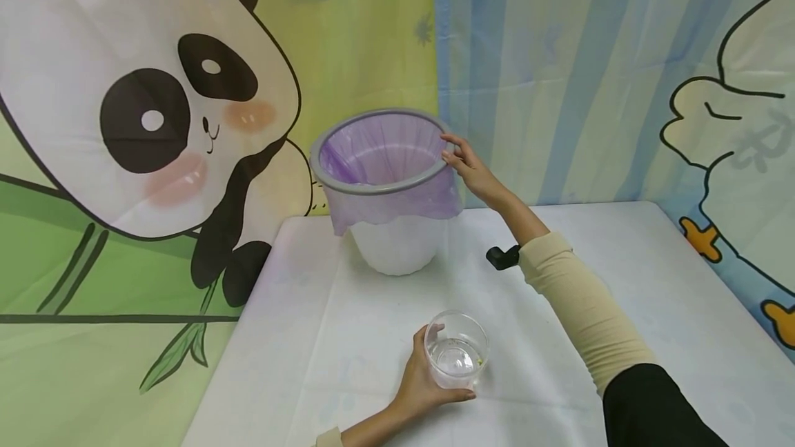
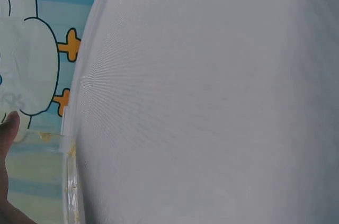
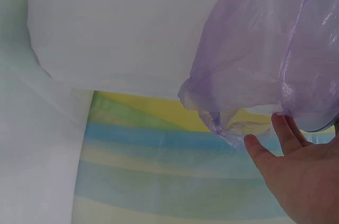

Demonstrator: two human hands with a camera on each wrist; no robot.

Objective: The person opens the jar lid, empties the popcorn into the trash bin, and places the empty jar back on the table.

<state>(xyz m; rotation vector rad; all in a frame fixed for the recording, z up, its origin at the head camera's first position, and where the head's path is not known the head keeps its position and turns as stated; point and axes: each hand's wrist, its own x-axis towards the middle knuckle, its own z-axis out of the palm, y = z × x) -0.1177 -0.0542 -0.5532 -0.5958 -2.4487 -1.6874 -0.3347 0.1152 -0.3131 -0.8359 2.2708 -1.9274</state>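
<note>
My left hand [image 1: 422, 378] wraps round a clear cup [image 1: 462, 326], fingers on its far left side and thumb on the near side. The cup has a little clear liquid and small yellowish bits in it; in the left wrist view the cup's wall [image 2: 73, 181] shows at the lower left. A white trash can [image 1: 397, 247] with a grey rim ring [image 1: 379, 188] and a purple bag [image 1: 348, 209] stands at the back. My right hand [image 1: 470, 170] holds the ring at its right side; two fingers [image 3: 287, 134] show against the bag's outside in the right wrist view.
The table has a white cover [image 1: 534, 364], its back edge close behind the trash can. A panda-print curtain [image 1: 149, 150] hangs at the left and a striped curtain [image 1: 559, 88] behind. A black wrist device [image 1: 502, 258] sits on the right forearm.
</note>
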